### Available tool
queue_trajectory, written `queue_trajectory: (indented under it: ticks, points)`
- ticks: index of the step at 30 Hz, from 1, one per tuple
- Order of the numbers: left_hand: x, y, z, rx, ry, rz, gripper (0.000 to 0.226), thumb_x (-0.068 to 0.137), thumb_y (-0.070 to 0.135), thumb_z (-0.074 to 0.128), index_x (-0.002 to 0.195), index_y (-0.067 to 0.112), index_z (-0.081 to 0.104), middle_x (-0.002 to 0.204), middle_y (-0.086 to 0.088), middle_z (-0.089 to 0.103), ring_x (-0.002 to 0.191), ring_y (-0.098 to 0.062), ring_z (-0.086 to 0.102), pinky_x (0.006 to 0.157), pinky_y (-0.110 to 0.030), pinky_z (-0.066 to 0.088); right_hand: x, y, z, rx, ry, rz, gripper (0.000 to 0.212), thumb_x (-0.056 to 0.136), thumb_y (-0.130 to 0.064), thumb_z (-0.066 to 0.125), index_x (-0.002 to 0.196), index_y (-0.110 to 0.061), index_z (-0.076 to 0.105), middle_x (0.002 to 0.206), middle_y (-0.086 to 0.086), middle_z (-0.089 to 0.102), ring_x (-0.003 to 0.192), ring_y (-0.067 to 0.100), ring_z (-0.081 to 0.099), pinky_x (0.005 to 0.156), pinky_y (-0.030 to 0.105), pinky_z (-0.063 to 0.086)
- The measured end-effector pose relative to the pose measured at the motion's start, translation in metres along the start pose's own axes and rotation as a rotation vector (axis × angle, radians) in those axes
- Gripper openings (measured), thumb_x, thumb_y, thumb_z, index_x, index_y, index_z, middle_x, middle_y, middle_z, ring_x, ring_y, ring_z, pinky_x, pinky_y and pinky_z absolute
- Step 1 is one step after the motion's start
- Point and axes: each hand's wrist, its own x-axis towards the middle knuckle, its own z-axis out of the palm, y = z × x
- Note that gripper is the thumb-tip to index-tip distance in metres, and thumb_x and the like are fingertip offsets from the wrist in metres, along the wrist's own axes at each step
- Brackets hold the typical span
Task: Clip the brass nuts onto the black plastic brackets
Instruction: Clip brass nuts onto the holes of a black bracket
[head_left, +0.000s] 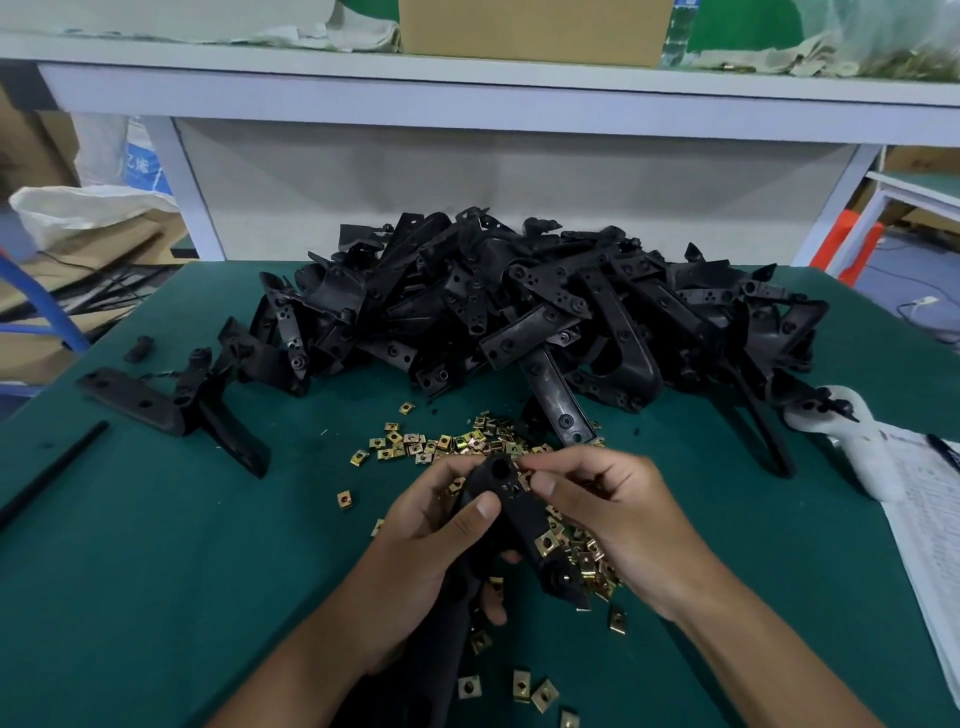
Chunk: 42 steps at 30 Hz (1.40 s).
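Two hands (519, 525) – one bracket (519, 512), one clipped nut (547, 543)

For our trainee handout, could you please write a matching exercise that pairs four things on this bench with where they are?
Things:
1. pile of black brackets
2. loose brass nuts
3. held bracket
4. printed sheet

Places:
A. right edge of the green mat
B. gripped by the left hand
C. scattered in front of the pile
D. heaped at the back of the mat

Pairs: 1-D, 2-C, 3-B, 4-A
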Motion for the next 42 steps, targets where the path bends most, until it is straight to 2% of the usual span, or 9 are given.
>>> queue_trajectory:
  ticks: [12,16,19,22,25,32,35,38,42]
  points:
    - [0.001,0.000,0.003,-0.041,0.043,0.040,0.029,0.085,0.028,0.071,0.110,0.015,0.064,0.093,-0.017,0.068,0.077,-0.027,0.070,0.047,-0.035,0.057,-0.002,0.004,0.007,0.104,0.044,0.043,0.027,0.073,-0.042,0.081,0.093,-0.025,0.080,0.079,-0.006,0.072,0.060,0.003,0.053,0.061,0.023,0.040]
    - [0.000,0.000,0.001,-0.027,0.066,0.072,0.029,0.088,0.031,0.072,0.112,0.016,0.064,0.095,-0.019,0.069,0.080,-0.028,0.070,0.048,-0.035,0.057,-0.004,0.006,0.008,0.128,0.025,0.039,0.049,0.071,-0.055,0.084,0.104,-0.020,0.078,0.097,0.017,0.072,0.081,0.029,0.055,0.081,0.046,0.043]
    - [0.000,0.000,-0.001,-0.022,0.076,0.103,0.028,0.090,0.032,0.073,0.112,0.017,0.064,0.094,-0.019,0.069,0.080,-0.030,0.070,0.049,-0.034,0.057,-0.005,0.005,0.005,0.106,-0.017,0.017,0.055,0.070,-0.062,0.082,0.108,-0.024,0.078,0.098,-0.001,0.076,0.093,0.013,0.070,0.090,0.031,0.051]
    - [-0.001,-0.001,-0.002,0.004,0.069,0.120,0.023,0.091,0.033,0.071,0.110,0.021,0.064,0.094,-0.015,0.070,0.082,-0.028,0.070,0.049,-0.034,0.057,-0.005,0.005,0.005,0.048,-0.046,0.003,0.051,0.074,-0.063,0.078,0.110,-0.027,0.077,0.121,-0.003,0.072,0.118,0.017,0.066,0.099,0.032,0.051]
    - [-0.001,-0.003,-0.003,0.030,0.063,0.118,0.023,0.092,0.034,0.071,0.110,0.022,0.064,0.095,-0.011,0.071,0.084,-0.026,0.071,0.050,-0.033,0.057,-0.006,0.004,0.008,0.044,-0.054,-0.022,0.050,0.074,-0.063,0.077,0.109,-0.027,0.078,0.122,-0.003,0.072,0.118,0.015,0.065,0.095,0.019,0.049]
    - [0.000,0.002,-0.001,-0.016,0.137,0.158,0.028,0.091,0.035,0.072,0.110,0.017,0.062,0.103,-0.015,0.073,0.088,-0.028,0.073,0.066,-0.036,0.061,-0.006,0.007,0.014,0.069,-0.148,-0.012,0.057,0.079,-0.058,0.076,0.128,-0.032,0.067,0.131,0.001,0.067,0.123,0.020,0.063,0.099,0.031,0.051]
    - [0.001,0.003,-0.004,-0.012,0.202,0.192,0.027,0.087,0.039,0.075,0.103,0.022,0.062,0.100,-0.010,0.074,0.088,-0.024,0.071,0.072,-0.030,0.059,-0.005,0.005,0.013,0.006,-0.062,-0.070,0.053,0.072,-0.056,0.083,0.118,-0.035,0.069,0.117,0.006,0.071,0.105,0.016,0.069,0.089,0.025,0.053]
    - [0.002,0.002,-0.005,-0.048,0.187,0.202,0.029,0.081,0.043,0.082,0.098,0.028,0.064,0.100,-0.007,0.071,0.093,-0.021,0.067,0.081,-0.030,0.057,-0.003,0.007,0.008,-0.103,0.101,-0.138,0.041,0.069,-0.052,0.083,0.105,-0.034,0.074,0.090,0.026,0.060,0.079,0.024,0.052,0.077,0.031,0.047]
    - [0.001,0.002,-0.001,0.032,0.209,0.245,0.036,0.078,0.053,0.082,0.098,0.028,0.065,0.102,-0.009,0.065,0.097,-0.023,0.061,0.087,-0.035,0.052,-0.004,0.007,0.005,-0.190,0.210,-0.290,0.037,0.074,-0.055,0.079,0.106,-0.037,0.075,0.065,-0.012,0.032,0.062,0.006,0.036,0.062,0.019,0.041]
